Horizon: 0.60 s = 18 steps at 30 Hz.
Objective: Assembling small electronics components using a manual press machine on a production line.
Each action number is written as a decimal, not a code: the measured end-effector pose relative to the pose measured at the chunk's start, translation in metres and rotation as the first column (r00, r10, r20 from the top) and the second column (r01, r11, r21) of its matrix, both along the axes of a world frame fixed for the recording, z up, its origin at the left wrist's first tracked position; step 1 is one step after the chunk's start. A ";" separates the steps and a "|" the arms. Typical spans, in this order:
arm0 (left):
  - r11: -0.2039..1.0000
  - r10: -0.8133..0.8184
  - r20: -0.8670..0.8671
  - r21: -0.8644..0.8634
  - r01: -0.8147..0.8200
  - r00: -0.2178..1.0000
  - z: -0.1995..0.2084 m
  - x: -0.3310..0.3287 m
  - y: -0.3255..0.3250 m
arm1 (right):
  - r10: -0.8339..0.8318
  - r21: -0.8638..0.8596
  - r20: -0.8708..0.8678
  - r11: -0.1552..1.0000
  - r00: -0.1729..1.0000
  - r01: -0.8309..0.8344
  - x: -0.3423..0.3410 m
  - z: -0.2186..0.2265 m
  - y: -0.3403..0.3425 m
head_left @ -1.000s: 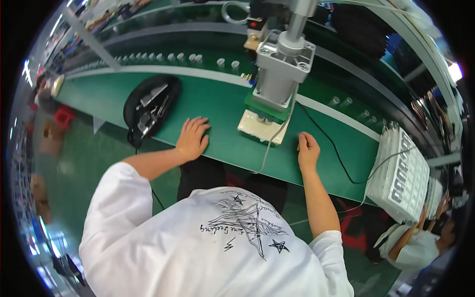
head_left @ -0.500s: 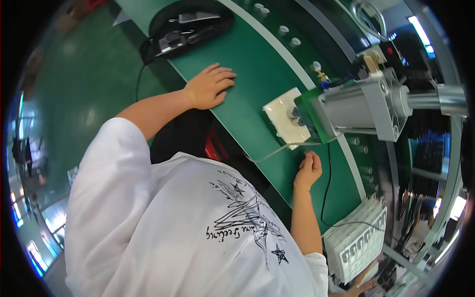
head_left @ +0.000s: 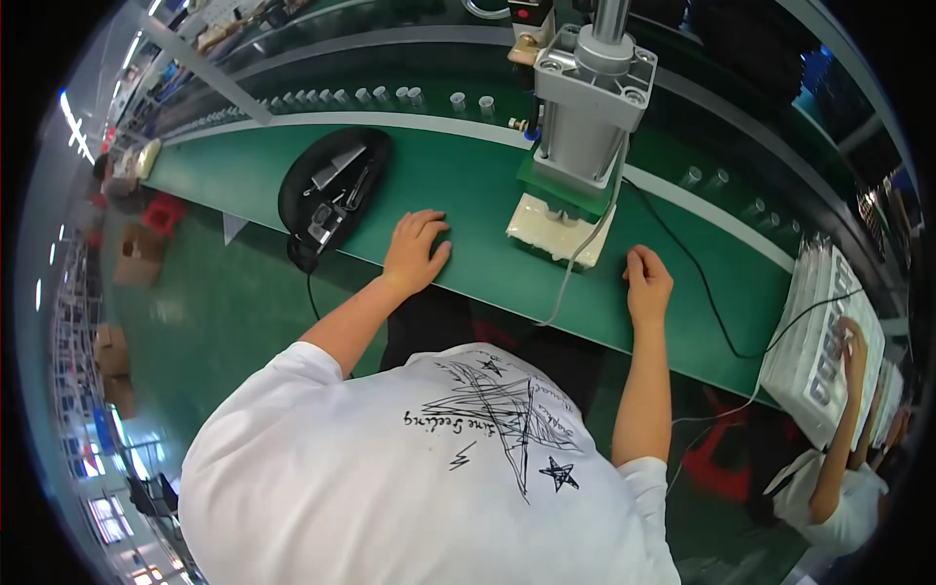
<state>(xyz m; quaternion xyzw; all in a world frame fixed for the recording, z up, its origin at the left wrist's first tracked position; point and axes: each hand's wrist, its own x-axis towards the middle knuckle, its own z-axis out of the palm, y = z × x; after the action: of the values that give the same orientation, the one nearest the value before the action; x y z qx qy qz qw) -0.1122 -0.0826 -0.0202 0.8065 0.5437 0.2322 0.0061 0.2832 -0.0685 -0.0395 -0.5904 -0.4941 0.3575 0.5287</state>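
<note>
My left hand [head_left: 417, 252] lies on the green workbench [head_left: 468, 263] at its near edge, palm down, fingers spread and holding nothing. A black curved tray [head_left: 291, 195] with small metal parts lies to its left. My right hand [head_left: 648, 283] rests on the bench farther right, fingers curled together; whether anything is inside them is hidden. Between my hands, closer to the right one, a cream-coloured block [head_left: 551, 232] sits under a grey pneumatic press [head_left: 585, 117] with a green plate [head_left: 561, 187]. Neither hand touches the block or press.
A grey hose [head_left: 564, 292] hangs from the press over the bench edge. A black cable [head_left: 707, 292] crosses the right side to a stack of white trays [head_left: 809, 331], where another person's hand [head_left: 854, 346] reaches in. Small clear cups [head_left: 458, 101] line the far side.
The view has turned and shifted, bringing more of the bench's left end and the other person into sight. Both my hands stay at about the same places on the bench.
</note>
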 end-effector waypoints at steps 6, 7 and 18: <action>0.993 -0.117 0.391 0.019 0.119 0.913 0.006 0.027 0.040 | -0.052 -0.033 0.082 0.998 0.995 0.055 0.001 0.005 0.007; 0.992 -0.120 0.399 0.016 0.124 0.909 0.001 0.032 0.045 | -0.037 -0.032 0.082 0.999 0.996 0.040 0.001 0.000 0.009; 0.984 0.046 0.621 -0.163 0.071 0.783 -0.007 0.041 0.046 | -0.131 -0.001 0.261 0.991 0.956 0.137 -0.014 -0.004 0.003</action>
<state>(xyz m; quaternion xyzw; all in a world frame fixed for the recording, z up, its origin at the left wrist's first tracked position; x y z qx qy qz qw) -0.0710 -0.0370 -0.0269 0.6845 0.5245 0.4357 0.2581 0.2693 -0.0655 -0.0438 -0.6694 -0.5145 0.2450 0.4765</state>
